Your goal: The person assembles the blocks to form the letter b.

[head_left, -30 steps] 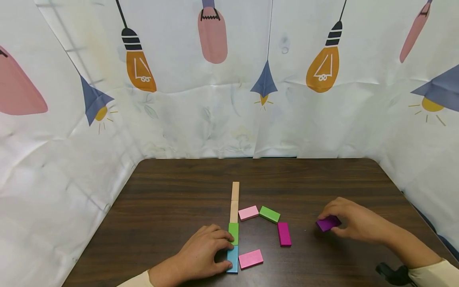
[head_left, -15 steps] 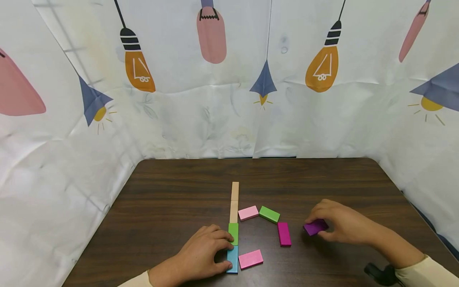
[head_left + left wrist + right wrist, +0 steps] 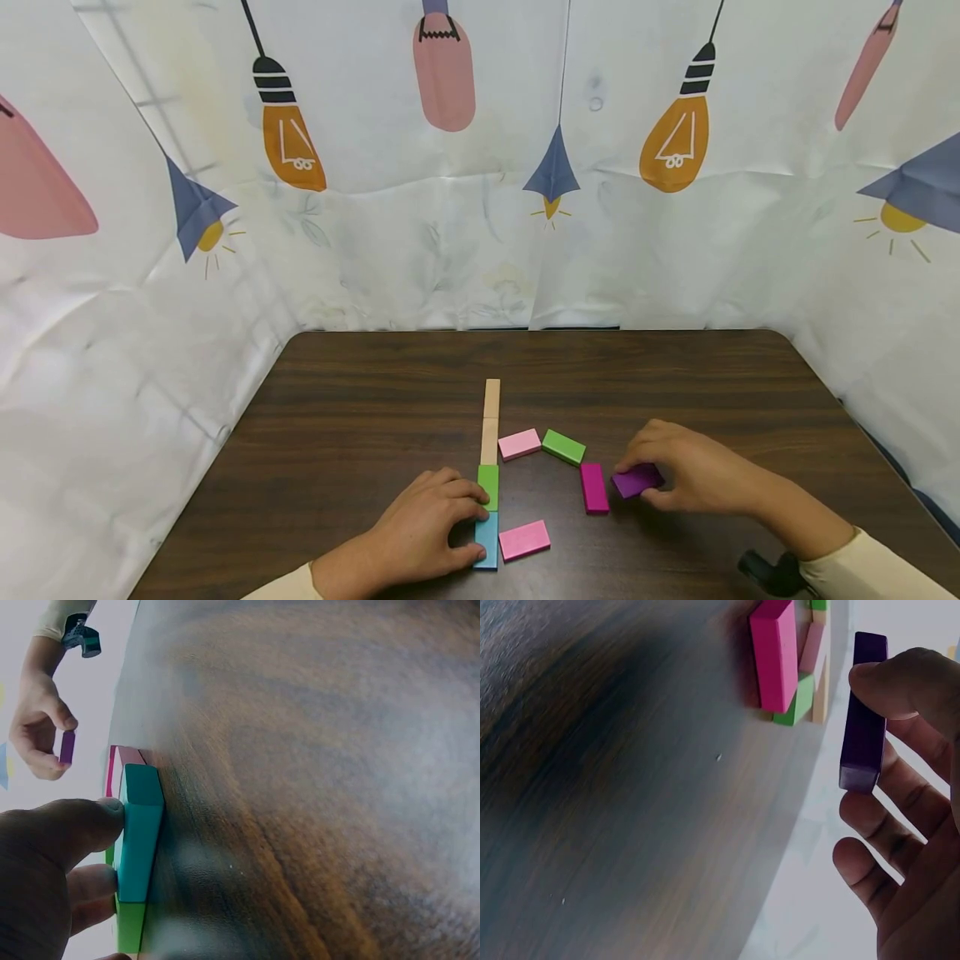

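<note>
My right hand point(image 3: 697, 475) pinches a purple block point(image 3: 637, 481) between thumb and fingers, just right of a magenta block point(image 3: 595, 488). In the right wrist view the thumb lies across the dark purple block point(image 3: 864, 727), which is held above the table. My left hand point(image 3: 427, 525) rests its fingertips on a column of blocks laid end to end. Its thumb point(image 3: 94, 823) touches the blue block point(image 3: 141, 851), and other fingertips lie at the blue block and the green block point(image 3: 488, 486) beyond it. A pink block point(image 3: 525, 541) lies right beside the blue one.
Two plain wooden blocks point(image 3: 491, 421) extend the column toward the back. From it, a light pink block point(image 3: 519, 445) and a second green block point(image 3: 564, 447) curve round to the magenta one. A dark brown table point(image 3: 360, 400) carries everything, with a patterned white curtain point(image 3: 420, 250) around it.
My right hand has moved left with the purple block, from the table's right side to close beside the magenta block. The left hand and the laid blocks stay put.
</note>
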### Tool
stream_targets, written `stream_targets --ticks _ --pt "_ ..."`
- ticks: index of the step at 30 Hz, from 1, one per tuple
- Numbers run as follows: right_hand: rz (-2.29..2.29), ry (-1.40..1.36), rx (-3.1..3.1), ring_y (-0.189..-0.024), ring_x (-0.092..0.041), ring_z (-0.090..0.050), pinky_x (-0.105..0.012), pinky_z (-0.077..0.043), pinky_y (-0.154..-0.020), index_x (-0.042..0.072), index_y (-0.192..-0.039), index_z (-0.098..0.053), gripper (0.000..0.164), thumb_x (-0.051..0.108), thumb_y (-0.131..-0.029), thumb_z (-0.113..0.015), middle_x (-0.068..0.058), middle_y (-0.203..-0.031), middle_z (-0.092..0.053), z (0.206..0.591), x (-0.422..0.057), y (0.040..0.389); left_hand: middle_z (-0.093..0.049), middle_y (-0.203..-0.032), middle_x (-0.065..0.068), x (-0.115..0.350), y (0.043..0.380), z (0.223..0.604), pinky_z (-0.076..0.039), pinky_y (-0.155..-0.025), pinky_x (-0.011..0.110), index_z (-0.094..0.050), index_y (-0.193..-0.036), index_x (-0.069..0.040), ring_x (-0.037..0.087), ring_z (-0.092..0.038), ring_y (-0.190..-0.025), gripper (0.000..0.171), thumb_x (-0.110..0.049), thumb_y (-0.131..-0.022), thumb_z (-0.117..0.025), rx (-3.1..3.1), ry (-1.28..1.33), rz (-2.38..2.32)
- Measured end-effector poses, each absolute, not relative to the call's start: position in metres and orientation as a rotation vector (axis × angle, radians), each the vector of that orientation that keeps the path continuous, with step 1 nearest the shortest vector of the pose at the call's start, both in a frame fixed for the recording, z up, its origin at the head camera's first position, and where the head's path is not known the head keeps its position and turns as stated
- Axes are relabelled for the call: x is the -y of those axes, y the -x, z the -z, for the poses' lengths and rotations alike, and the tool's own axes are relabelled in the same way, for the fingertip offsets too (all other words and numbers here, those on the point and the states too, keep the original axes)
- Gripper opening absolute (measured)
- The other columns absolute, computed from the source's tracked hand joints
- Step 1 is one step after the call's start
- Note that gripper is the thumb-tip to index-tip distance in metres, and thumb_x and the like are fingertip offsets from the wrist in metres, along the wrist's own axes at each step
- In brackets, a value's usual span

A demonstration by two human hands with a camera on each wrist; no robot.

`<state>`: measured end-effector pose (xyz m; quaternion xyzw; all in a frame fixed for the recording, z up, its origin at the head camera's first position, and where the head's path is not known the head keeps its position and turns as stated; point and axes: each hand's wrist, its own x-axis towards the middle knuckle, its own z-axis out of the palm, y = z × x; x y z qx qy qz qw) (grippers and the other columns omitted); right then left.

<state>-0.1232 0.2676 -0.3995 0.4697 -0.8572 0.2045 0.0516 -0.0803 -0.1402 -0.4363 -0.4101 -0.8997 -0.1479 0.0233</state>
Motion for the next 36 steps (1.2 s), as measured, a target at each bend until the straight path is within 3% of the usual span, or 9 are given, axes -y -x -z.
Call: stream_targets --ticks 36 --pt "-0.682 -1.555 2.606 -0.1 -0.001 -0.053 -0.027 -0.05 -0.084 0.032 -0.113 -0.072 0.036 0.024 -0.08 -0.085 0.022 -0.108 -0.06 0.416 -0.214 0.122 -0.065 -0.122 -0.016 0.139 0.082 0.435 -0.048 -0.09 0.036 -0.079 -0.109 -0.026 0.009 -0.055 -0.109 0.034 -0.052 -0.087 -0.077 2.844 1.255 0.461"
